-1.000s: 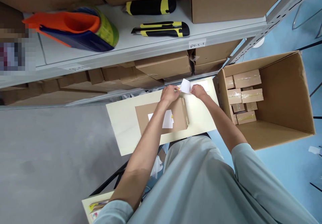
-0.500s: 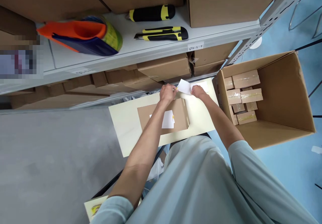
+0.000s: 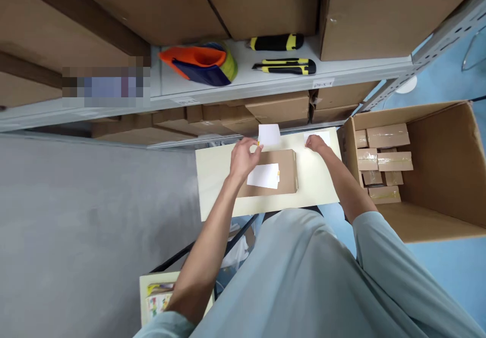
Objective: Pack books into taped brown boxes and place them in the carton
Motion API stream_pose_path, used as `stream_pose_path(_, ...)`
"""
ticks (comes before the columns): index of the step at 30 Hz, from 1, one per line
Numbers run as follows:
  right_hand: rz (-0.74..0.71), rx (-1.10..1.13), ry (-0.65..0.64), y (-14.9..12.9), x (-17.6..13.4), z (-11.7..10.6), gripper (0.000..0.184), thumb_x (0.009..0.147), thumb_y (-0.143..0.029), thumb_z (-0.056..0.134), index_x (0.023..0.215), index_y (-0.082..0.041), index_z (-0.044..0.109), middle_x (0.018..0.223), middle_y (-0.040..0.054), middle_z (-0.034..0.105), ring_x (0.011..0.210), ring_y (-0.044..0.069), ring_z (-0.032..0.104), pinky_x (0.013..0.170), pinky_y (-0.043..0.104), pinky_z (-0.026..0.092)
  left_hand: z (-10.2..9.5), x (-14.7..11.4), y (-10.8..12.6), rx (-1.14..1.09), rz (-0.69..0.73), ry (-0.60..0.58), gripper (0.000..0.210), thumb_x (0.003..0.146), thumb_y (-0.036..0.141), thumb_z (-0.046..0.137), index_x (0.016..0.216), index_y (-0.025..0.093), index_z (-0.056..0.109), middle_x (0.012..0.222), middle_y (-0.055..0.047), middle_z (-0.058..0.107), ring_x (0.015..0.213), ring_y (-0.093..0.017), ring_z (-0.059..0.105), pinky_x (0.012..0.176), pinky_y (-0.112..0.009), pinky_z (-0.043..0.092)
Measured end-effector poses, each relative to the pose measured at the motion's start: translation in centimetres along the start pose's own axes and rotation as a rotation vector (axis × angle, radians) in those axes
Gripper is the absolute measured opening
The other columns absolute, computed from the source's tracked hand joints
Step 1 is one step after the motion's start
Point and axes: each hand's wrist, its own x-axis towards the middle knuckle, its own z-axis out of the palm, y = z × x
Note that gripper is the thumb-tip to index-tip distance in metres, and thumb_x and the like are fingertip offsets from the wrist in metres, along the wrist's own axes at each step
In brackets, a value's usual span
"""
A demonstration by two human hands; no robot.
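Note:
Between the thumb and fingers of my left hand [image 3: 242, 159] is a white paper sheet [image 3: 269, 134] with a small yellow tab at its lower left corner. It is held up above the back edge of the cream tabletop [image 3: 215, 186]. Below it lies a flat cardboard box [image 3: 286, 168], and on that sit white sheets [image 3: 263, 176] with a yellow tab at their right edge. My right hand [image 3: 318, 144] is closed, its fingertips down at another white sheet [image 3: 322, 137] at the back right of the tabletop. Whether anything is between those fingertips is hidden.
An open carton [image 3: 440, 171] holding several small taped boxes [image 3: 395, 161] stands to the right. Ahead, a grey shelf [image 3: 243, 85] carries two utility knives [image 3: 284, 66], an orange and blue object [image 3: 201, 64] and large cartons. Lower left, a small stand [image 3: 146, 297] bears colourful packets.
My left hand has drawn the white sheet left, away from my right hand, and turned it. My right hand is now over the sheet at the back right. The camera view has shifted.

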Motion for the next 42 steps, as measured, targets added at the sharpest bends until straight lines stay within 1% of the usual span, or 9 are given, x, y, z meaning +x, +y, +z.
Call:
stream_pose_path(7,-0.038,-0.042,0.031,-0.7,-0.8,-0.3,0.015,0.095,-0.014,0.07,0.103,-0.013,0.083,0.116,0.0152,0.082,0.106,0.024,0.076,0.095,0.029,0.055,-3.7,-13.8,1.4,-0.448,-0.128,0.075,0.032,0.1,0.053,0.067,0.093,0.023,0.075,0.115,-0.01,0.078,0.114,-0.027,0.073,0.107,-0.04,0.055)
stream_pose_path(12,-0.082,-0.019,0.144,-1.1,-2.4,0.2,0.019,0.095,-0.017,0.067,0.107,-0.008,0.079,0.122,0.0214,0.077,0.114,0.028,0.071,0.105,0.035,0.052,-3.0,-18.2,0.8,-0.603,-0.199,0.047,0.038,0.101,0.059,0.065,0.094,0.022,0.074,0.117,-0.011,0.077,0.116,-0.026,0.072,0.106,-0.039,0.055)
stream_pose_path(17,-0.136,0.085,0.291,-1.8,-7.3,0.7,0.034,0.102,-0.035,0.059,0.122,-0.011,0.074,0.124,0.0197,0.075,0.111,0.027,0.07,0.103,0.038,0.055,-3.6,-18.7,0.1,-0.653,-0.127,-0.052,0.036,0.101,0.055,0.063,0.09,0.022,0.072,0.115,-0.01,0.077,0.113,-0.025,0.071,0.106,-0.038,0.054)
stream_pose_path(20,-0.283,0.414,0.383,-3.4,-13.5,2.2,0.047,0.103,-0.056,0.058,0.123,-0.016,0.073,0.124,0.0171,0.077,0.109,0.027,0.072,0.103,0.042,0.056,-4.7,-17.9,-0.4,-0.712,-0.062,-0.163,0.032,0.097,0.05,0.065,0.083,0.022,0.07,0.114,-0.011,0.078,0.113,-0.027,0.071,0.105,-0.039,0.055)
stream_pose_path(23,-0.439,0.735,0.159,-6.1,-20.7,4.2,0.054,0.096,-0.069,0.067,0.124,-0.024,0.076,0.125,0.0109,0.079,0.116,0.027,0.072,0.107,0.042,0.055,-5.8,-16.4,-1.0,-0.753,-0.004,-0.298,0.027,0.094,0.043,0.065,0.077,0.022,0.068,0.111,-0.011,0.079,0.112,-0.029,0.072,0.102,-0.041,0.055)
stream_pose_path(27,-0.405,0.924,-0.137,-9.7,-27.4,6.1,0.046,0.087,-0.068,0.083,0.103,-0.025,0.08,0.101,0.0063,0.079,0.098,0.024,0.072,0.096,0.04,0.057,-7.1,-14.0,-1.3,-0.759,0.08,-0.422,0.025,0.09,0.04,0.062,0.072,0.022,0.065,0.113,-0.012,0.08,0.11,-0.03,0.073,0.099,-0.041,0.056)
stream_pose_path(33,-0.31,1.083,-0.043,-12.7,-29.9,7.3,0.05,0.074,-0.067,0.094,0.095,-0.025,0.076,0.095,0.0028,0.074,0.09,0.02,0.067,0.089,0.035,0.056,-8.1,-12.4,-1.7,-0.794,0.047,-0.388,0.026,0.088,0.042,0.06,0.073,0.022,0.065,0.11,-0.011,0.081,0.108,-0.029,0.072,0.099,-0.042,0.056)
stream_pose_path(39,-0.304,1.069,-0.116,-15.6,-30.5,9.1,0.051,0.074,-0.07,0.092,0.087,-0.023,0.075,0.092,0.0024,0.074,0.086,0.02,0.067,0.085,0.035,0.055,-8.6,-13.6,-3.3,-0.895,-0.026,-0.382,0.03,0.089,0.048,0.065,0.076,0.021,0.067,0.104,-0.009,0.08,0.102,-0.028,0.071,0.097,-0.04,0.056)
stream_pose_path(42,-0.259,1.108,0.029,-16.7,-30.5,9.8,0.054,0.074,-0.075,0.089,0.081,-0.024,0.072,0.081,0.0006,0.07,0.078,0.02,0.064,0.078,0.035,0.055,-9.0,-14.5,-4.6,-0.969,-0.1,-0.391,0.035,0.093,0.053,0.066,0.087,0.02,0.075,0.103,-0.01,0.081,0.101,-0.029,0.074,0.099,-0.041,0.057)
